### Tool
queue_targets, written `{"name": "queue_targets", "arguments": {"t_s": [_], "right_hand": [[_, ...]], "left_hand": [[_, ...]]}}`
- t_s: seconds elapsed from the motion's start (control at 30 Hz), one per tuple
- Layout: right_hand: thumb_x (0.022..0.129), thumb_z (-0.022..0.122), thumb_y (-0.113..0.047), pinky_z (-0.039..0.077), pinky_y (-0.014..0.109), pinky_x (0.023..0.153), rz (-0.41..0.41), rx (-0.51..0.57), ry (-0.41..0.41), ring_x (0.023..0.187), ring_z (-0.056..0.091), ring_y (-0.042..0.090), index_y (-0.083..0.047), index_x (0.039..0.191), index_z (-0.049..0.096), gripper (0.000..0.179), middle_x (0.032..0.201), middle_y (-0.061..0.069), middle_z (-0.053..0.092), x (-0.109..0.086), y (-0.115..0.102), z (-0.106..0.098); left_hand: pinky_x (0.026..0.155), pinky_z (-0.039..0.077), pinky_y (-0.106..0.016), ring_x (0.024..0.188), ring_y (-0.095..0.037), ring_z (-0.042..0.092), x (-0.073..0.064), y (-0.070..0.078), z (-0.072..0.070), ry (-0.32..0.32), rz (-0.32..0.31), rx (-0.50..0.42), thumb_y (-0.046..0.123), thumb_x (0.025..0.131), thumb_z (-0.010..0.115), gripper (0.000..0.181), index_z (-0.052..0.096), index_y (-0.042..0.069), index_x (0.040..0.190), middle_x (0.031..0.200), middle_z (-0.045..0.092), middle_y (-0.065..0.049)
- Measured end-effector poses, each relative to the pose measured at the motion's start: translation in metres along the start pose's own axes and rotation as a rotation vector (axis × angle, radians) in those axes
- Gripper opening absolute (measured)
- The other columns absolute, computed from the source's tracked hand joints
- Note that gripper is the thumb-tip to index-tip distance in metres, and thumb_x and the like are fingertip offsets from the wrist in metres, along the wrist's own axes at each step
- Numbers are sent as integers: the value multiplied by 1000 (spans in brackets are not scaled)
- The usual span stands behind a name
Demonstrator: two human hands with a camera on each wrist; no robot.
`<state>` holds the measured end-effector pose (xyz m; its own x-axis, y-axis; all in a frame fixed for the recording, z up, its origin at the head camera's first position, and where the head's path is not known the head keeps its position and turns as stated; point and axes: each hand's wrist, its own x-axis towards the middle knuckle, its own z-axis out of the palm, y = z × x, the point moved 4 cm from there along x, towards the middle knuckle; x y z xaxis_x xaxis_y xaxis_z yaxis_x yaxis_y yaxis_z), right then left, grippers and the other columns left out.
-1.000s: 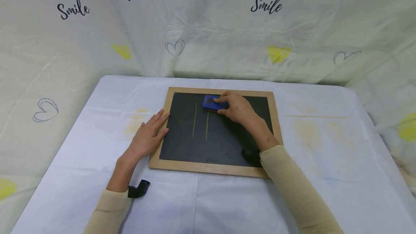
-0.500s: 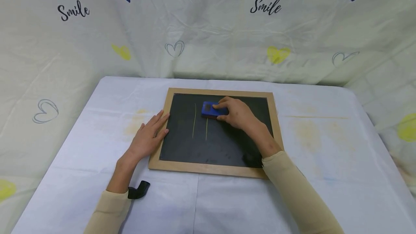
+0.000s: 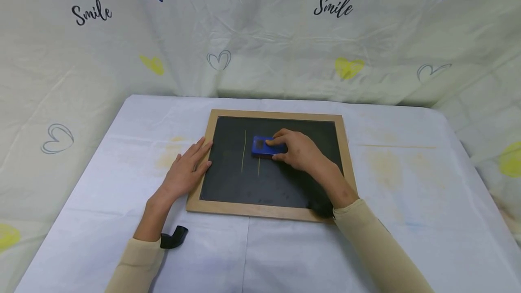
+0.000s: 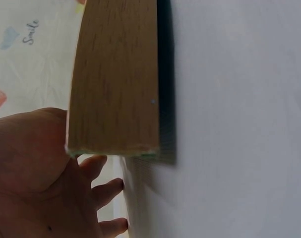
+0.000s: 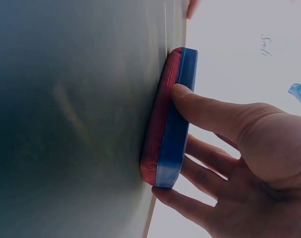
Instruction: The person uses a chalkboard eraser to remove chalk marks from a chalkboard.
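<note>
A blue board eraser [image 3: 262,147] with a red felt underside [image 5: 160,121] lies against the chalkboard [image 3: 232,189]. My right hand [image 3: 301,150] grips it between thumb and fingers. Beneath the eraser, the lower end of one thin yellow chalk line [image 3: 258,167] shows; a longer chalk line [image 3: 243,150] stands whole to its left. My left hand [image 3: 183,173] rests with spread, straight fingers on the left side of the board's wooden frame [image 3: 268,211]. In the left wrist view the frame's edge [image 4: 115,79] rises beside the palm.
A white cloth [image 3: 407,238] with faint yellow stains covers the table. A black camera mount [image 3: 174,237] sticks out at the left wrist. Behind the table hangs a printed curtain [image 3: 281,58] with hearts and lettering.
My right hand has slid the eraser down the board toward me, along the right-hand chalk line, and less of that line shows below it. The left hand stays in place.
</note>
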<state>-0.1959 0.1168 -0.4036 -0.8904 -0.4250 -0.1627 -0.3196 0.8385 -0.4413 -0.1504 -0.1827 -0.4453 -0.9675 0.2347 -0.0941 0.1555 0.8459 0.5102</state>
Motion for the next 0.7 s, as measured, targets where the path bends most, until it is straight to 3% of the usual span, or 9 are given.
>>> {"name": "queue_targets", "arguments": {"t_s": [0.7], "right_hand": [[91, 82, -28, 50, 53, 112, -52, -30, -38, 135, 61, 34, -24, 138, 69, 49, 146, 6, 62, -29, -12, 9]], "left_hand": [[124, 11, -77, 161, -45, 20, 1, -3, 0, -15, -13, -2, 28, 109, 55, 62, 31, 19, 166, 176, 19, -11]]}}
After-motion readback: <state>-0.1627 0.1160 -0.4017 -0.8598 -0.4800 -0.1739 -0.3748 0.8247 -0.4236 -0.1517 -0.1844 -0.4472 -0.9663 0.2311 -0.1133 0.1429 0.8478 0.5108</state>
